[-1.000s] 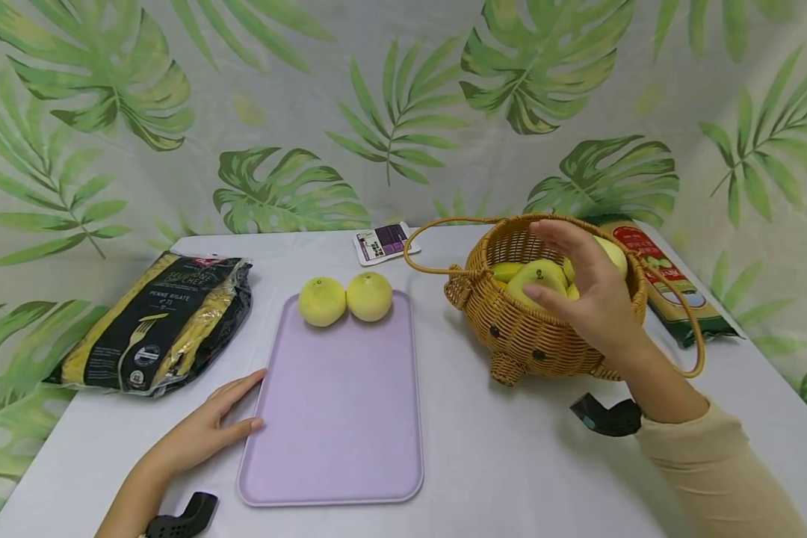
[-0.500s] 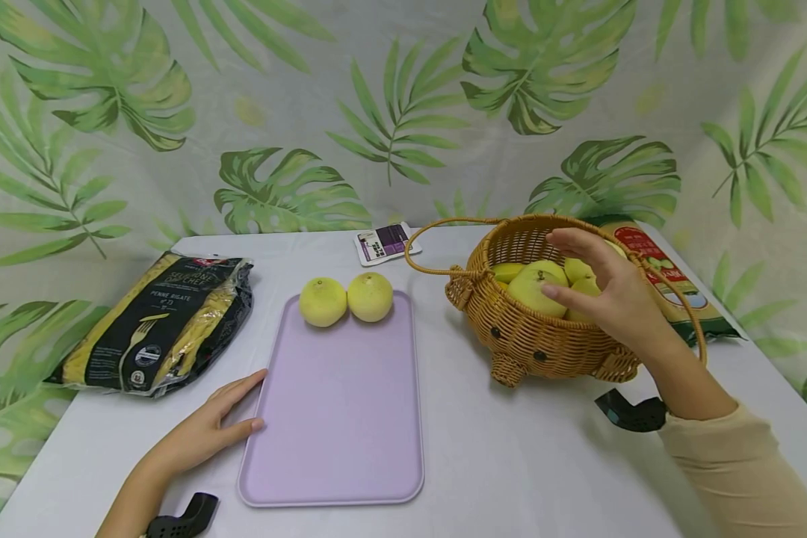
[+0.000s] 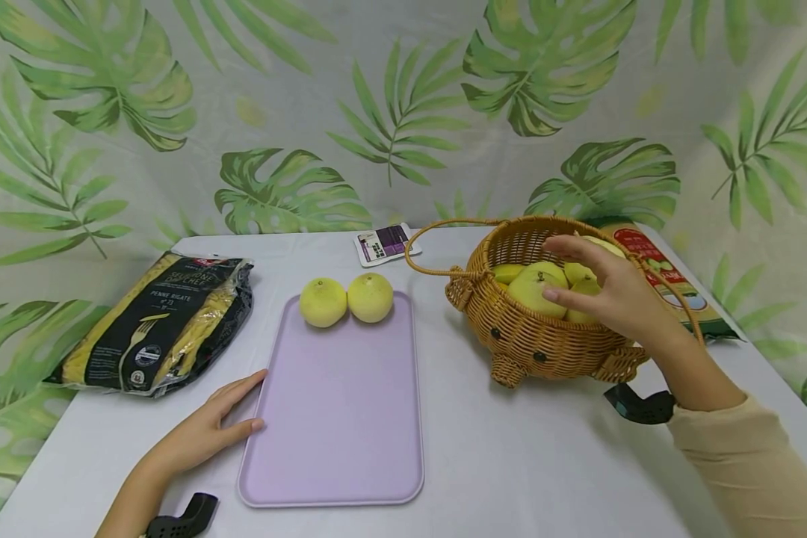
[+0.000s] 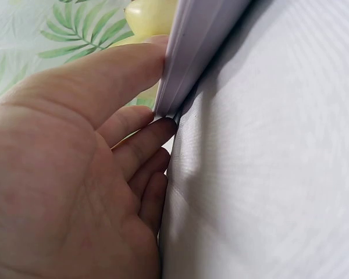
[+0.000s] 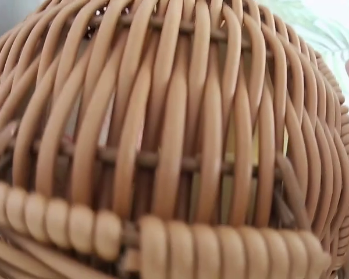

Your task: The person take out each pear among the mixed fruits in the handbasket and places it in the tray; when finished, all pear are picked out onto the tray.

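Observation:
My left hand (image 3: pixel 202 437) rests at the left edge of a lilac tray (image 3: pixel 336 418), its thumb and fingertips touching the rim; the left wrist view shows the thumb on the tray's edge (image 4: pixel 183 58). Two round yellow-green fruits (image 3: pixel 323 302) sit side by side at the tray's far end. Over the near right rim of a wicker pig-faced basket (image 3: pixel 521 332) hovers my right hand (image 3: pixel 622 295), thumb and fingers spread apart, holding nothing visible. Inside the basket lie several yellow-green fruits (image 3: pixel 534 288), partly hidden by the hand. The right wrist view is filled by basket weave (image 5: pixel 174 116).
A black bag of penne pasta (image 3: pixel 155 321) lies left of the tray. Behind it all is a small white and purple packet (image 3: pixel 385 243). A red and green food bag (image 3: pixel 696 299) lies right of the basket, whose loop handle (image 3: pixel 420 258) sticks out leftward.
My right hand has shifted slightly right over the basket, mostly in the first half second, uncovering more fruit. My left hand and the tray stay put.

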`<state>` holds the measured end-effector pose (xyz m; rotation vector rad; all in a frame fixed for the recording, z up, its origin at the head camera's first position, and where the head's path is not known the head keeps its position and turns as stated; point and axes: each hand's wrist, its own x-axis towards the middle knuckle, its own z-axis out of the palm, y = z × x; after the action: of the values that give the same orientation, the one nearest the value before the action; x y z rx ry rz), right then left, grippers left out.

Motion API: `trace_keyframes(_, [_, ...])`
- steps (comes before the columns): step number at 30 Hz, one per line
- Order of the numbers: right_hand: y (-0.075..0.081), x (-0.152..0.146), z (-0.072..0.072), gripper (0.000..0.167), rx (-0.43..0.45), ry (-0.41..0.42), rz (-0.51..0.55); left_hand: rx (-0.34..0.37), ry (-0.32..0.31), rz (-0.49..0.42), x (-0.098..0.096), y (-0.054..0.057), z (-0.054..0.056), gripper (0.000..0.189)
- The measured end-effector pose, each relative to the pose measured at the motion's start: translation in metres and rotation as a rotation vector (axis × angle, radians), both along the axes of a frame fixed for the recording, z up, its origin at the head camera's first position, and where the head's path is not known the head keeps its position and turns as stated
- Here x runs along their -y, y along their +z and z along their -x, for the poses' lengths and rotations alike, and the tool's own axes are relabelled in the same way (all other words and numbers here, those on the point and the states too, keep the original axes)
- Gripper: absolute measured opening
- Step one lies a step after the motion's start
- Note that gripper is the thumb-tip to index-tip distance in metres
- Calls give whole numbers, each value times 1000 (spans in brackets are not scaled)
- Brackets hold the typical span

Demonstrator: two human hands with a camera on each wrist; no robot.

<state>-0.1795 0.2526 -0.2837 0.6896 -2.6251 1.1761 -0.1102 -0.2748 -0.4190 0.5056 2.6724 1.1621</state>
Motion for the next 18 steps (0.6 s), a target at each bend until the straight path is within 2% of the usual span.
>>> trace_keyframes(18, [3,-3,12,54,131,79,-128,2,6,4,0,0,0,69])
